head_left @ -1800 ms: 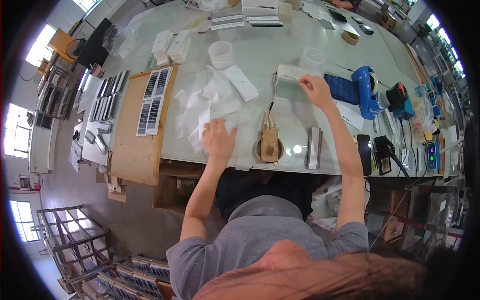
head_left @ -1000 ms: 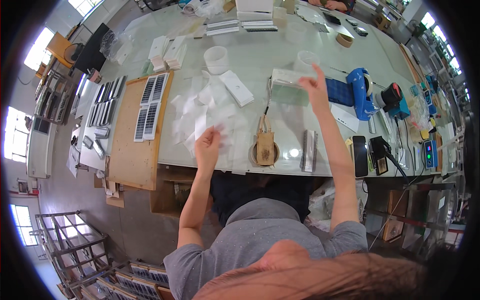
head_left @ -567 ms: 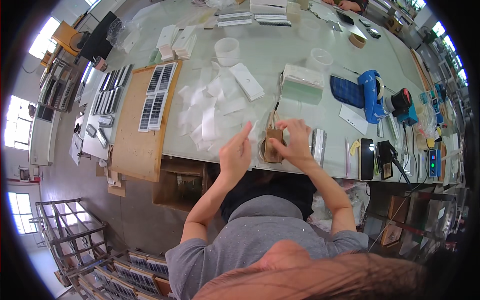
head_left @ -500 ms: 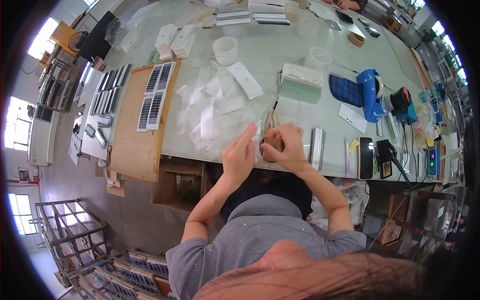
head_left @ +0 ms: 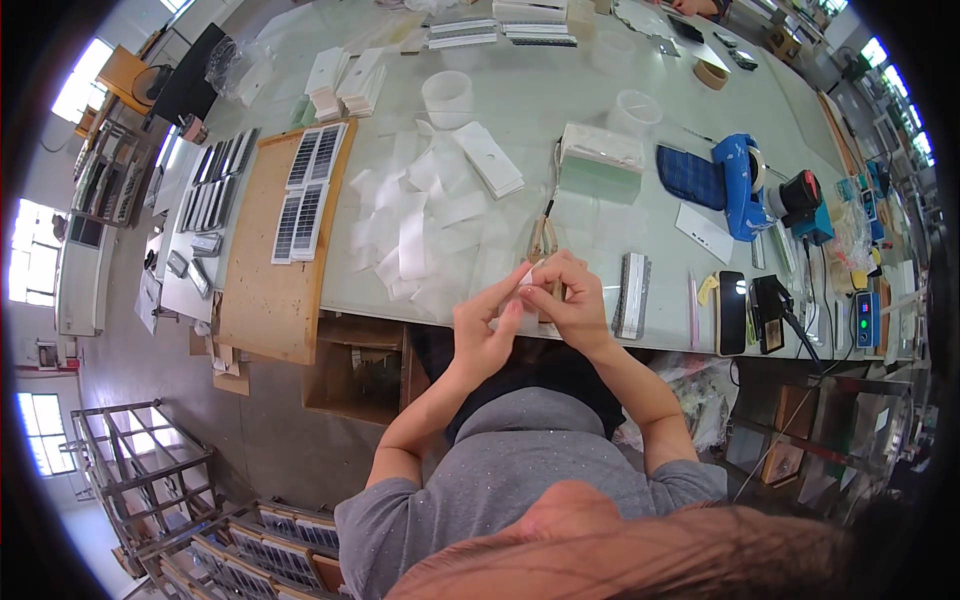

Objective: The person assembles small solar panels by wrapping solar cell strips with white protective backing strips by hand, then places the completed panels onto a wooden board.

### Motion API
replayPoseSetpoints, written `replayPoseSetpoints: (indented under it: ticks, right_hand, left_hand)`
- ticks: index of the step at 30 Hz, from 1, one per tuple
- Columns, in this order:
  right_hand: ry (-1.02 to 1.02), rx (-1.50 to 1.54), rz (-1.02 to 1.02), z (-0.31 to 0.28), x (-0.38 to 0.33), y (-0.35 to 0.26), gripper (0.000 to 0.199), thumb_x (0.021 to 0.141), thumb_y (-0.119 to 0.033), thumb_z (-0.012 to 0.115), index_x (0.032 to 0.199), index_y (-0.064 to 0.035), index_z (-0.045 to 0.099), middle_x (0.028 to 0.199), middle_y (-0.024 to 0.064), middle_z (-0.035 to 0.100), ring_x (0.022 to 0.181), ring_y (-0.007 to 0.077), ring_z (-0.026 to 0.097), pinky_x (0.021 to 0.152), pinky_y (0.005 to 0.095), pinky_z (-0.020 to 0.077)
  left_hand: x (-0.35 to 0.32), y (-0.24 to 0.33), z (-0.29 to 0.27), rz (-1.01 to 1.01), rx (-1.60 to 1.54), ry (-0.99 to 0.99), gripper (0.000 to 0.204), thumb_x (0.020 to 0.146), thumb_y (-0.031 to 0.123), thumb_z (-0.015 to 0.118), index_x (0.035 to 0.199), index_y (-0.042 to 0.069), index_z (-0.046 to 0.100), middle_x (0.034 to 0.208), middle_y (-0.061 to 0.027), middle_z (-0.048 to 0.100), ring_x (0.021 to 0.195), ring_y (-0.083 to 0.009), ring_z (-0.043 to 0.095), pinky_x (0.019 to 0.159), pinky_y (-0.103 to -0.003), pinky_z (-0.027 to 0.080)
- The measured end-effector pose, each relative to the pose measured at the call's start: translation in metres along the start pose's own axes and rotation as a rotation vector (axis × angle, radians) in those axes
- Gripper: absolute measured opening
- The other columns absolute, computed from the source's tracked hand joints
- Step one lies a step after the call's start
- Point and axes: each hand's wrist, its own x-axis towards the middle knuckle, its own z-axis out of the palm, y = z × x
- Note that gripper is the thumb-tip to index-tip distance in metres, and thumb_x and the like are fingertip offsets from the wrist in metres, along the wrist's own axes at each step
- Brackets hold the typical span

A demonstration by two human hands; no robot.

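Observation:
My left hand [head_left: 487,325] and my right hand [head_left: 572,302] meet just over the table's front edge. Between their fingertips is a small white strip [head_left: 527,279], pinched by both; part of it is hidden by the fingers. Behind the hands lies a tan, two-armed tool [head_left: 543,243] with a dark cord running away from it; its near part is covered. To the left spreads a loose heap of translucent white strips [head_left: 412,245]. A stack of white rectangular plates [head_left: 490,165] lies beyond the heap.
A white-and-green block [head_left: 602,165], a blue tape dispenser [head_left: 740,190] and a phone [head_left: 731,315] are to the right. Silvery strips [head_left: 631,295] lie near my right hand. On the left, a wooden board [head_left: 265,270] bears small solar panels [head_left: 308,200]. Clear round tubs [head_left: 447,100] stand farther back.
My hands have come together, fingers closing on the small white strip. The left hand has turned and lowered slightly; the right has moved a little nearer to it.

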Motion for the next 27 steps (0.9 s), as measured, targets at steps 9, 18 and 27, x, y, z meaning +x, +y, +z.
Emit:
replayPoseSetpoints:
  ticks: [9,18,27]
  right_hand:
    - [-0.147,0.453,0.303,-0.012,-0.006,0.004,0.007,0.083,0.002,0.071,0.084,-0.0006,0.065,0.082,0.0025,0.061,0.078,0.0103,0.056,0.070,0.0242,0.0418]
    - [-0.648,0.257,0.281,-0.032,-0.045,-0.016,0.007,0.079,-0.004,0.066,0.081,-0.0055,0.059,0.068,-0.0030,0.061,0.059,0.0026,0.047,0.054,0.0207,0.0356]
    - [-0.449,0.118,0.384,-0.049,-0.012,0.012,0.007,0.082,-0.007,0.065,0.085,-0.0061,0.059,0.069,-0.0036,0.061,0.062,0.0019,0.049,0.056,0.0214,0.0359]
  left_hand:
    - [-0.001,-0.020,-0.010,-0.219,-0.354,-0.152,0.029,0.099,0.011,0.055,0.122,-0.005,0.062,0.104,-0.0050,0.069,0.090,-0.0076,0.060,0.082,-0.022,0.048]
    - [0.027,-0.051,-0.037,-0.183,0.192,0.253,0.021,0.102,0.016,0.050,0.104,0.002,0.066,0.075,-0.0009,0.068,0.048,-0.0028,0.046,0.043,-0.023,0.037]
    - [-0.016,-0.038,-0.017,-0.042,-0.027,-0.414,0.107,0.071,0.019,0.085,0.154,0.007,0.018,0.120,-0.0157,0.061,0.112,-0.0277,0.059,0.101,-0.042,0.042]
